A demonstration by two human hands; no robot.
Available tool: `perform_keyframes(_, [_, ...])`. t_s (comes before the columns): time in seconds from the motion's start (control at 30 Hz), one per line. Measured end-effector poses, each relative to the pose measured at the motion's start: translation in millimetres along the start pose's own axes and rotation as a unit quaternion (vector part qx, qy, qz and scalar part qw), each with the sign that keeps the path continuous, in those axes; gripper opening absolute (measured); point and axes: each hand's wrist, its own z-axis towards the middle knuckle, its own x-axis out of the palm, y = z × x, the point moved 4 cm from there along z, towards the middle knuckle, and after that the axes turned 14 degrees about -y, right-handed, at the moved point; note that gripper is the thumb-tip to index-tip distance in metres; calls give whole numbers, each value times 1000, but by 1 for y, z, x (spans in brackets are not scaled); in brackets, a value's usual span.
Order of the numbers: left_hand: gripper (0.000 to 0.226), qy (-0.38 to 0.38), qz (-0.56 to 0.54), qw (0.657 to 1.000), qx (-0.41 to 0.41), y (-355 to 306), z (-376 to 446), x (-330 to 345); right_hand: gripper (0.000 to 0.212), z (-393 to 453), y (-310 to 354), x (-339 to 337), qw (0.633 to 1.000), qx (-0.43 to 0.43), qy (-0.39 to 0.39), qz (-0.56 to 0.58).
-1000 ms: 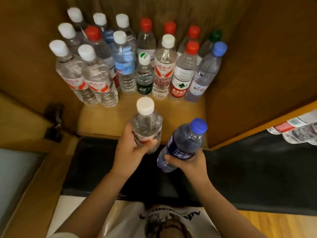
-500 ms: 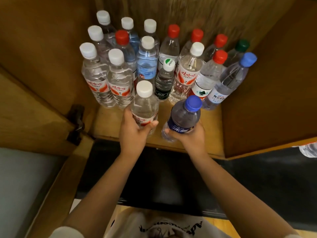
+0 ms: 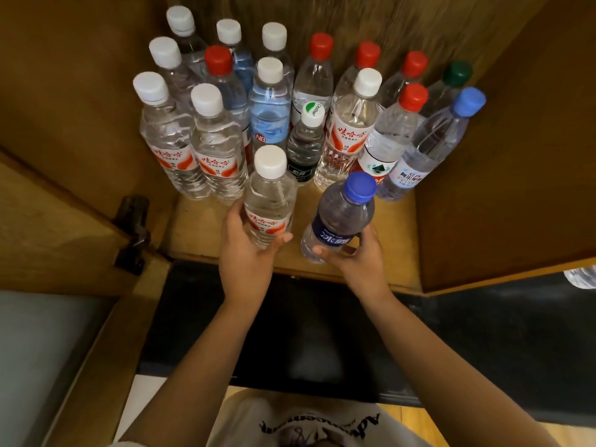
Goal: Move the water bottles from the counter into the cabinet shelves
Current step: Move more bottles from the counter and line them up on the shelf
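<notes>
Hands set two bottles on the cabinet shelf (image 3: pixel 206 227): left hand (image 3: pixel 246 253) fingers wrap the white-capped bottle (image 3: pixel 269 201), right hand (image 3: pixel 356 253) fingers wrap the blue-capped bottle (image 3: pixel 342 217); best lowered upright, just in front of the standing bottles (image 3: pixel 348 130).

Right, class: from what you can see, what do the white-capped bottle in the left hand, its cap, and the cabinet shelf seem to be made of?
White-capped bottle: clear, glossy thin plastic, probably; the water and highlights show through its ribbed wall.
White cap: opaque matte plastic, apparently, with an even colour.
Cabinet shelf: wood or wood-look board with a light sheen; grain shows, but veneer or laminate cannot be excluded.
</notes>
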Motion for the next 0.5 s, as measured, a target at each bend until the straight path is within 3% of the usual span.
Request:
perform_keyframes(0.07, [78,4,-23,995,-94,14,-7,-4,65,0,-3,0,1000,-3,8,1])
perform_keyframes(0.1, [73,12,-47,981,-189,23,-12,-6,64,0,-4,0,1000,-4,9,0])
perform_keyframes(0.17, [52,37,-154,895,-416,35,-26,-2,64,1,-5,1,1000,-6,10,0])
perform_keyframes(0.23, [27,52,-251,808,-530,33,-31,4,64,2,-5,2,1000,-6,10,1])
perform_keyframes(0.33, [31,44,-358,738,-570,25,-27,13,64,4,-4,3,1000,-3,16,1])
perform_keyframes(0.5, [26,27,-427,686,-588,15,-15,23,64,8,0,7,1000,-6,26,12])
